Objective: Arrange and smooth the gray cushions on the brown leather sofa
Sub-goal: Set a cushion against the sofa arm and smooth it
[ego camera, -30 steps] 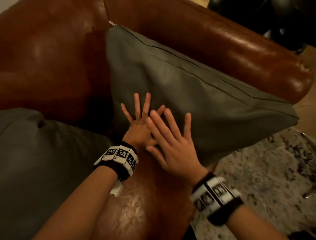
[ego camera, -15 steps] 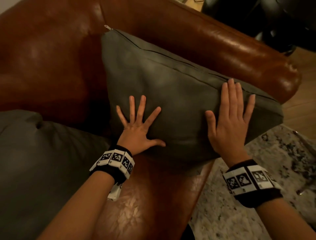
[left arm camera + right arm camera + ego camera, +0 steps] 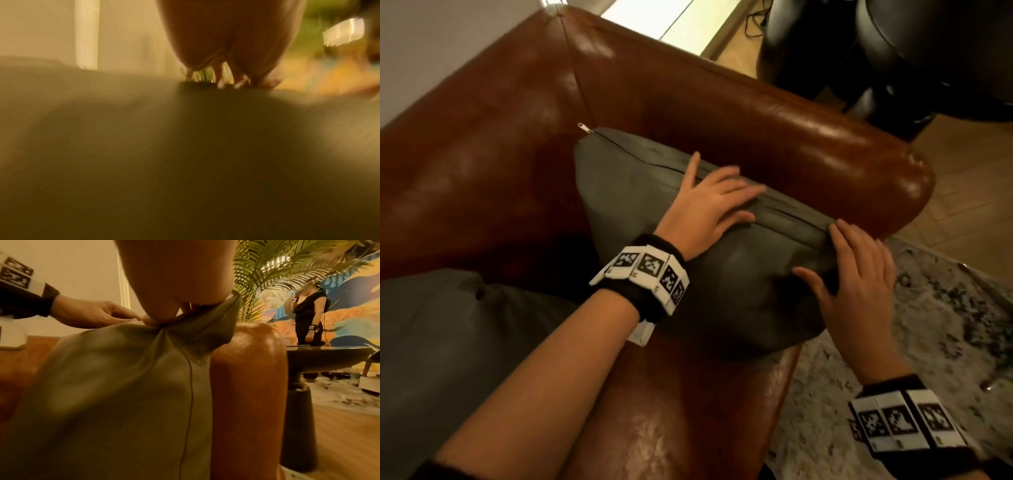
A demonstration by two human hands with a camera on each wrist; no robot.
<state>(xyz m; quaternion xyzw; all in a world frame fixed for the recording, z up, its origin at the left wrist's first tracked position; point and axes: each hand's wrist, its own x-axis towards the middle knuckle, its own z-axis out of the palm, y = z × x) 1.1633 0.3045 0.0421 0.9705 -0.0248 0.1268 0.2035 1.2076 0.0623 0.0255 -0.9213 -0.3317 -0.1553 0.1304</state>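
A gray cushion [image 3: 681, 246] leans against the brown leather sofa's armrest [image 3: 774, 123], its zipper seam on top. My left hand [image 3: 722, 198] lies on the cushion's top edge with the fingers stretched along the seam, slightly blurred. My right hand [image 3: 856, 274] grips the cushion's right corner, fingers curled over the edge. In the right wrist view the corner fabric [image 3: 185, 331] is bunched in that hand's pinch, and the left hand [image 3: 98, 316] rests flat beside it. The left wrist view is blurred, showing mostly cushion [image 3: 185, 154]. A second gray cushion [image 3: 448, 342] lies at lower left.
A speckled rug [image 3: 935, 335] covers the floor right of the sofa. Dark chairs [image 3: 893, 51] stand behind the armrest. The right wrist view shows a black pedestal table [image 3: 308, 358], a palm plant [image 3: 267, 272] and a person [image 3: 308, 318] standing by a painted wall.
My left hand moved from the cushion's front face up to its top edge. My right hand slid to the right corner and curled round it. The cushion now sits lower against the armrest.
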